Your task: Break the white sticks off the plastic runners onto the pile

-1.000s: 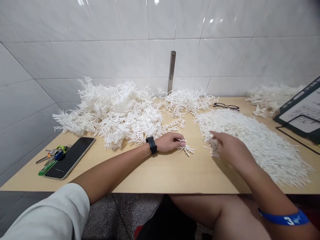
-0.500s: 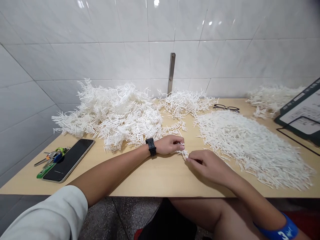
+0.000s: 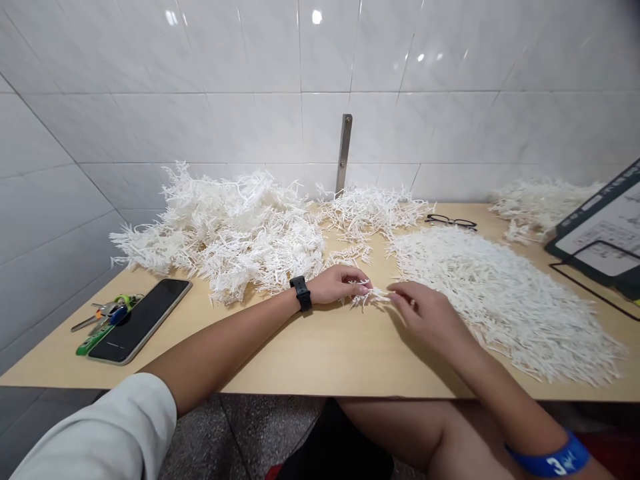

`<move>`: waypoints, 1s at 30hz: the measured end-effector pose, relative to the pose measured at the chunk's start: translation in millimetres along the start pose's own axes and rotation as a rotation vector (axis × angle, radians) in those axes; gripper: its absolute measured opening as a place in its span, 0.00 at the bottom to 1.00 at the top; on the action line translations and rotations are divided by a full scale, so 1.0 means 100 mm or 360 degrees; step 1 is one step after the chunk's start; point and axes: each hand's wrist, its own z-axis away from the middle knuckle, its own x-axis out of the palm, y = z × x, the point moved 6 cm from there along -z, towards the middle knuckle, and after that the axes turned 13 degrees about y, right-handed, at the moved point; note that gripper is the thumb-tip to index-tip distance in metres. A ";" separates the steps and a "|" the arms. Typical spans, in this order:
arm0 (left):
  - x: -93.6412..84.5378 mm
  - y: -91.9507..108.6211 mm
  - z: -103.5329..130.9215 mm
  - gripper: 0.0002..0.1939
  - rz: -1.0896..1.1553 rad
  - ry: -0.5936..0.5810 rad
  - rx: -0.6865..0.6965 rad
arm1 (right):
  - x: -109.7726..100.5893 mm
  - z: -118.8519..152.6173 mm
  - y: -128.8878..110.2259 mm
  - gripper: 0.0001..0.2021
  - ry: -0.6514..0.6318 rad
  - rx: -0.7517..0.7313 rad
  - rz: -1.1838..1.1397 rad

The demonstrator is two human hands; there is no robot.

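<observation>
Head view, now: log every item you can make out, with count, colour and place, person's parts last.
Large heap: 1, white, table's left rear
Smaller heap: 1, white, rear middle
Spread pile: 1, white, right
Far heap: 1, white, rear right
Clump: 1, white, between hands
Glasses: 1 pair, dark, behind spread pile
Board: 1, green-white, right edge
Phone: 1, black, left
Keys: count unclear, metallic, beside phone
Bar: 1, grey, against wall
Wall: tiled, whitish, behind
Table: 1, light wood, centre
Floor: speckled grey, below
Watch: 1, black, left wrist
Wristband: 1, blue, right forearm
Sleeve: 1, pale, left arm
Shorts: black, below table
Left hand: 1, on clump
Right hand: 1, at clump's end
</observation>
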 end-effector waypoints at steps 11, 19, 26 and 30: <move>-0.03 0.02 0.02 0.19 0.0160 0.0297 -0.0031 | -0.15 0.16 -0.65 0.08 0.0652 -0.0523 0.0118; 0.03 0.04 0.05 0.18 0.0228 0.0179 -0.0072 | 0.34 0.09 -0.33 0.18 -0.0192 0.0350 -0.0424; 0.04 0.10 0.07 0.18 0.0075 0.0156 0.0043 | 0.54 0.01 -0.24 0.21 -0.0468 0.0513 -0.1072; 0.01 0.08 0.03 0.19 0.0087 0.0225 0.0015 | 0.42 0.06 -0.35 0.21 -0.0480 0.0499 -0.1103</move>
